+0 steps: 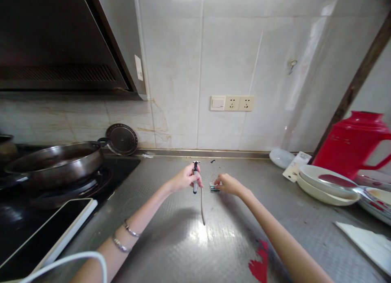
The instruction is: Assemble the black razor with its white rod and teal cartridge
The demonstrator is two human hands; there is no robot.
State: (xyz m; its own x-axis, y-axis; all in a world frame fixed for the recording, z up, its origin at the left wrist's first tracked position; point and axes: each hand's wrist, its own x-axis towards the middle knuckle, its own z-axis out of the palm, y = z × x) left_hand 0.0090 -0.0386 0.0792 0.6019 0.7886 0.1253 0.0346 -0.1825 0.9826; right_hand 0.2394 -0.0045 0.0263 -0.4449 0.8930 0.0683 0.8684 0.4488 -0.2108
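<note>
My left hand (187, 178) is closed around a slim grey pen-like tool (195, 178) held upright, with a thin cord (202, 207) hanging from it down to the counter. My right hand (227, 184) rests on the steel counter (189, 242) just to the right, its fingers pinched on a small dark item (214, 188) that I cannot name. The two hands are a few centimetres apart. Two bracelets (126, 236) circle my left wrist.
A dark wok (58, 161) sits on the stove at left, a round lid (121, 139) behind it, a tablet (45, 230) in front. Stacked plates (326, 185) and a red jug (351, 142) stand at right. A red mark (259, 262) stains the counter. Wall sockets (232, 103) are above.
</note>
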